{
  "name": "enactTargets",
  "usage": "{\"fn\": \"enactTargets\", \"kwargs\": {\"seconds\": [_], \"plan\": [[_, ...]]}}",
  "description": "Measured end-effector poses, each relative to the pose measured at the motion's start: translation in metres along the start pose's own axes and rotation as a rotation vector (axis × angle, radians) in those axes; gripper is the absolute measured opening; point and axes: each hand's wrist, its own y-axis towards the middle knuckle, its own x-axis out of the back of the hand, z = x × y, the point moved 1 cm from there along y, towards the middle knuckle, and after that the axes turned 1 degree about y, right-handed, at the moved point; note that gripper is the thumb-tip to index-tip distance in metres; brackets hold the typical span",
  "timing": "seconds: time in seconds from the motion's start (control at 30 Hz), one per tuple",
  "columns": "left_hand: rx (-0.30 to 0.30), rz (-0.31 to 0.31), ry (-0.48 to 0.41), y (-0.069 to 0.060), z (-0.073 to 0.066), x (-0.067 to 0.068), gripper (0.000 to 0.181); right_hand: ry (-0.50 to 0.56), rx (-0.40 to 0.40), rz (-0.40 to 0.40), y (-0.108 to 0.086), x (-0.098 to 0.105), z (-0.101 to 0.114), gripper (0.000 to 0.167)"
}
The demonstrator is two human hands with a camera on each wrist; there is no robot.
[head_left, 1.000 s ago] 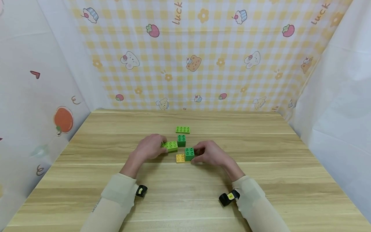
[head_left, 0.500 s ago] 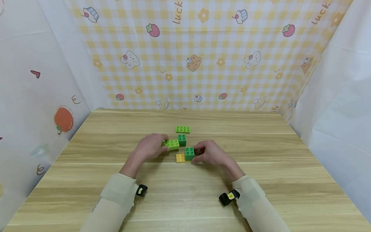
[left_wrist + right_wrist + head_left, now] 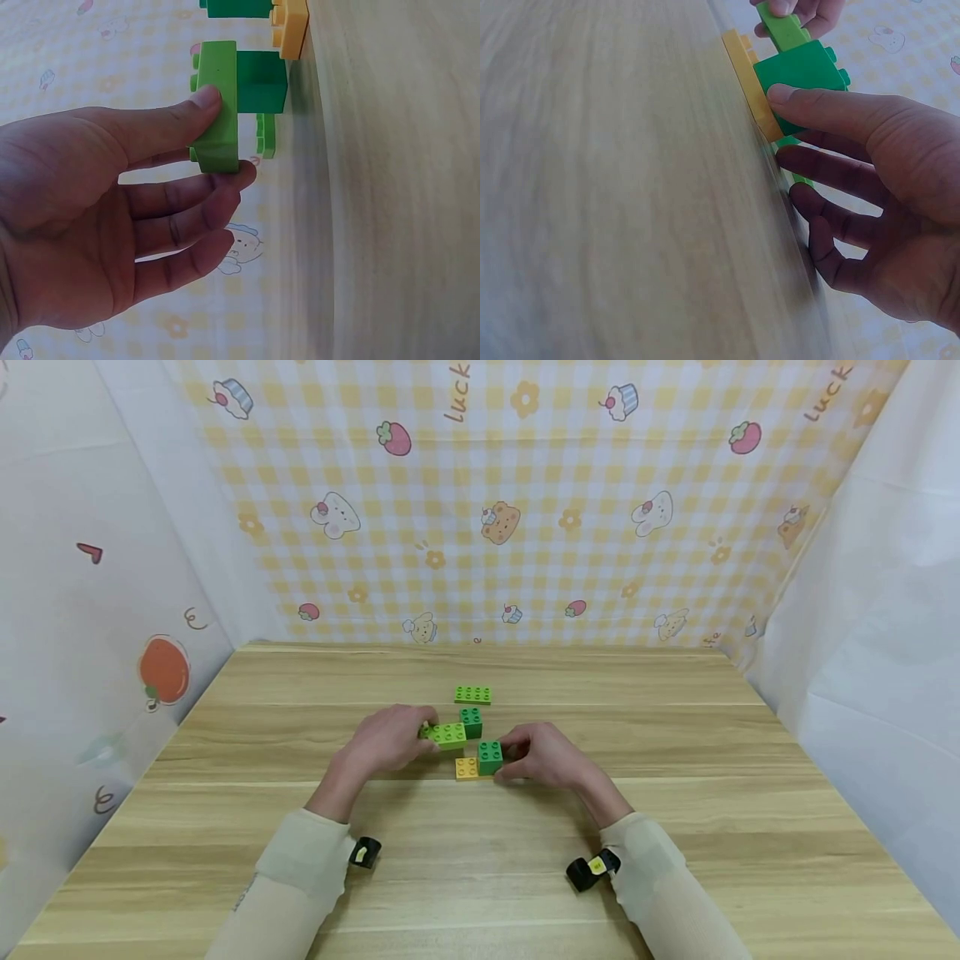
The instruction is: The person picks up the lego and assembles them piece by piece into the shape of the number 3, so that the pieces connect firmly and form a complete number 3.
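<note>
A long light green brick [image 3: 450, 736] is pinched between the thumb and fingers of my left hand [image 3: 387, 739]; in the left wrist view this brick [image 3: 219, 112] appears raised off the table. My right hand [image 3: 550, 755] grips a dark green brick [image 3: 491, 760] that sits on the right part of a flat yellow brick [image 3: 467, 769]. In the right wrist view the thumb of my right hand [image 3: 885, 187] lies against the side of that dark green brick [image 3: 799, 71]. Behind the light green brick stands a second dark green brick [image 3: 472, 723], partly hidden by it.
A flat light green brick [image 3: 473, 696] lies farther back on the wooden table [image 3: 480, 860]. A checked, patterned cloth [image 3: 480, 468] hangs behind the table, with white cloth at both sides.
My left hand has shifted slightly to the right with the light green brick, which now appears a little higher over the table. My right hand and its brick have stayed in place.
</note>
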Motion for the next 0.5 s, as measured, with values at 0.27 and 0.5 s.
{"fn": "enactTargets", "kwargs": {"seconds": [0.27, 0.5], "plan": [[-0.024, 0.023, -0.001, -0.0019, -0.0026, 0.0016, 0.028, 0.007, 0.006, 0.003, 0.0003, -0.0001, -0.0003, 0.037], [-0.042, 0.024, -0.008, -0.0032, -0.0057, 0.003, 0.028, 0.012, 0.011, 0.005, 0.0005, 0.0, -0.0007, 0.037]]}}
